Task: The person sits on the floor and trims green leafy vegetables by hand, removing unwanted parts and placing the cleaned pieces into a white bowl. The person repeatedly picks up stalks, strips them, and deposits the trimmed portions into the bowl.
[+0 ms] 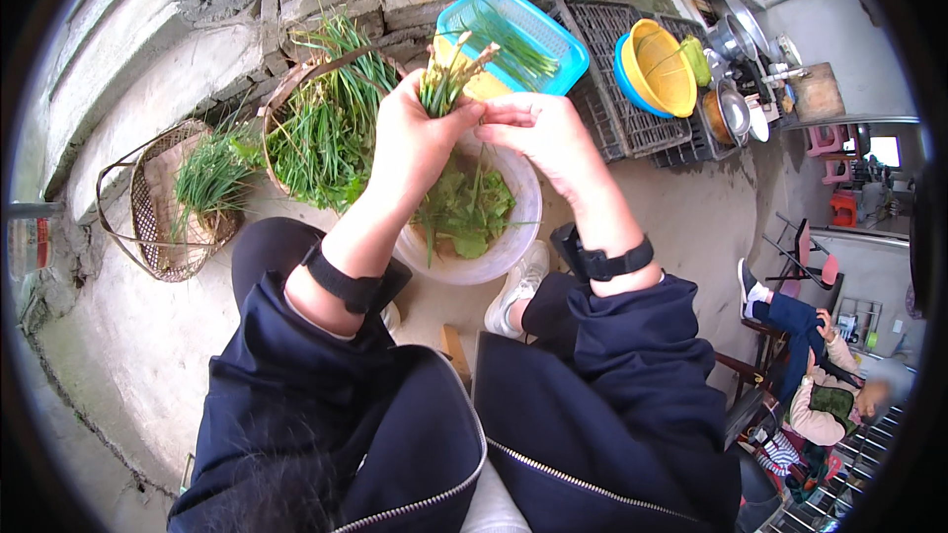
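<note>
A bunch of greens (446, 81) with pale stem ends pointing away from me is gripped in my left hand (418, 122). Thumb and fingers of my right hand (544, 129) are pinched together beside the left thumb, and a thin leaf (483, 157) hangs below their tips. Under both hands stands a translucent plastic basin (524, 218), partly hidden by my left forearm. Leafy greens (474, 211) and a few long blades lie in it.
A basket of greens (318, 141) and a woven basket (159, 252) with a grassy bunch (215, 170) stand left. A turquoise basket (574, 63) holds long leaves (518, 52). Black crates (615, 89) and a yellow colander (659, 66) are right. A person (822, 392) sits at far right.
</note>
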A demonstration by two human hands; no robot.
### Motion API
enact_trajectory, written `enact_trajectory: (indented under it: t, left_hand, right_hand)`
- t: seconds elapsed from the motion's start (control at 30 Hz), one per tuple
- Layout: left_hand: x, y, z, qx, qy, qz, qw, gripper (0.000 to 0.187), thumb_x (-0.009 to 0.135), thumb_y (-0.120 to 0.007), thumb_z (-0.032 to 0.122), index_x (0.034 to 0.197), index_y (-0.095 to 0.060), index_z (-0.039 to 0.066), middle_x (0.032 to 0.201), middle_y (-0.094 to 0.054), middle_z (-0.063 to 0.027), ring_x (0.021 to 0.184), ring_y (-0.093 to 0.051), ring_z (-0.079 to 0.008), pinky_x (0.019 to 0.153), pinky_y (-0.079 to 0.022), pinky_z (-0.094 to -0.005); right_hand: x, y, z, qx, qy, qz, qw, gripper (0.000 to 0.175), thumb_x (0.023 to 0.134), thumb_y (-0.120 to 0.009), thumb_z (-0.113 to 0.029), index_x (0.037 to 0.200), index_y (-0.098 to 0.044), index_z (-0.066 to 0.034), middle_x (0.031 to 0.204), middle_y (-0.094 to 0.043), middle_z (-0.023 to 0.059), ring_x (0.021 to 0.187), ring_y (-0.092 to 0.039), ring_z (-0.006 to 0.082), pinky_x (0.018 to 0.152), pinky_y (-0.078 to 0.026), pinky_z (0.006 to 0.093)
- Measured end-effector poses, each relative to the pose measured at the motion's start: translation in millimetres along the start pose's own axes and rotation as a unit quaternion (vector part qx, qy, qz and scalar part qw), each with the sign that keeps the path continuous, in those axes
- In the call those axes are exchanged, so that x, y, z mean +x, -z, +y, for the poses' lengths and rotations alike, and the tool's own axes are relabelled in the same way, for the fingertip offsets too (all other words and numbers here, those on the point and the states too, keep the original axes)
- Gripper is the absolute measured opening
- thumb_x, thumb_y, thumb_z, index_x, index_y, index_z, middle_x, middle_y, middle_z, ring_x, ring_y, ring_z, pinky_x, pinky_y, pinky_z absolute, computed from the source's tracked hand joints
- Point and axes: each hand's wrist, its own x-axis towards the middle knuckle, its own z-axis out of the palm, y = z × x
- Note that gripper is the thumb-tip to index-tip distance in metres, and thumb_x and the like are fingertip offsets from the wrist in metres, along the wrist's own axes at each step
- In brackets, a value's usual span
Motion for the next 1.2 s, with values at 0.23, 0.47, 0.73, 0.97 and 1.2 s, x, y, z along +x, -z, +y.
enact_trajectory:
  t: [0.23, 0.47, 0.73, 0.97, 1.2]
  left_hand:
    - [0.6, 5.0, -1.4, -0.057, 0.048, 0.047, 0.996, 0.016, 0.081, -0.074, 0.005, 0.093, -0.063, 0.002, 0.086, -0.069, -0.0035, 0.070, -0.061, -0.0091, 0.063, -0.048, -0.0242]
    - [2.7, 19.6, 6.3, -0.339, 0.248, -0.022, 0.907, 0.030, 0.084, -0.056, 0.006, 0.113, -0.059, -0.002, 0.110, -0.068, -0.0147, 0.087, -0.064, -0.0207, 0.070, -0.050, -0.0299]
    - [1.1, 25.0, 13.1, -0.433, 0.264, -0.103, 0.856, 0.045, 0.080, -0.051, 0.007, 0.122, -0.055, -0.008, 0.109, -0.065, -0.0141, 0.093, -0.063, -0.0253, 0.079, -0.051, -0.0360]
    - [-10.4, 13.3, 20.3, -0.445, 0.257, -0.206, 0.833, 0.040, 0.082, -0.053, 0.008, 0.119, -0.057, -0.008, 0.101, -0.062, -0.0135, 0.091, -0.062, -0.0250, 0.083, -0.052, -0.0378]
    - [-29.5, -4.7, 30.0, -0.383, 0.263, -0.286, 0.838, 0.037, 0.087, -0.051, 0.007, 0.120, -0.056, -0.009, 0.105, -0.066, -0.0198, 0.092, -0.067, -0.0290, 0.088, -0.054, -0.0413]
  right_hand:
    - [30.3, 12.1, 18.0, -0.003, -0.003, 0.114, 0.993, 0.024, 0.083, -0.075, -0.006, 0.105, -0.070, 0.0036, 0.087, -0.070, 0.0051, 0.070, -0.062, 0.0086, 0.065, -0.050, 0.0206]
    - [124.8, 87.8, 72.7, 0.505, -0.026, 0.298, 0.809, 0.015, 0.087, -0.068, 0.001, 0.101, -0.061, 0.0013, 0.092, -0.063, 0.0126, 0.081, -0.064, 0.0223, 0.072, -0.059, 0.0315]
    - [118.5, 84.1, 72.9, 0.213, 0.033, 0.323, 0.922, 0.024, 0.087, -0.064, 0.001, 0.110, -0.060, 0.0012, 0.086, -0.063, 0.0081, 0.072, -0.062, 0.0162, 0.065, -0.055, 0.0279]
    - [4.0, 23.3, -42.0, 0.019, 0.007, 0.037, 0.999, 0.026, 0.092, -0.067, -0.014, 0.113, -0.066, 0.0005, 0.101, -0.070, 0.0031, 0.083, -0.064, 0.0093, 0.070, -0.048, 0.0217]
    - [-51.7, 2.6, -49.8, 0.022, 0.017, 0.144, 0.989, 0.023, 0.088, -0.072, -0.016, 0.103, -0.069, 0.0007, 0.091, -0.068, 0.0020, 0.081, -0.060, 0.0065, 0.068, -0.043, 0.0200]
